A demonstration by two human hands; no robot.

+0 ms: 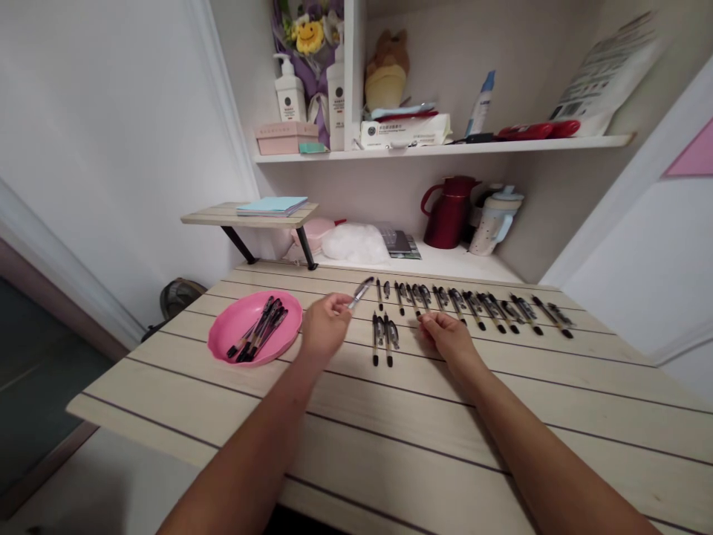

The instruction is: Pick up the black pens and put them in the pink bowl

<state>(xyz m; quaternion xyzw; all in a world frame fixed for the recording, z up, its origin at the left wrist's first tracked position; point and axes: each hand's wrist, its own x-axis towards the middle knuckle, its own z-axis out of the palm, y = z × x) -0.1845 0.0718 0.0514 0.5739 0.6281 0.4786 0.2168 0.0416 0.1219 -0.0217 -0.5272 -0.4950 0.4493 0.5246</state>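
My left hand [326, 323] is closed on a black pen [361, 292], pinching it so that its tip points up and to the right above the table. My right hand [447, 332] rests on the table with its fingers curled under, just in front of a long row of black pens [473, 301]; I cannot see anything in it. Two or three more pens [383, 338] lie between my hands. A pink plate [223, 339] with several black pens [261, 328] in it sits to the left of my left hand.
The wooden slatted table [390, 416] meets a wall recess at the back. There a small raised shelf [245, 217] carries a notebook. A red jug [448, 212], a white cup [495, 219] and a plastic bag [356, 244] stand behind the pens. An upper shelf holds bottles and boxes.
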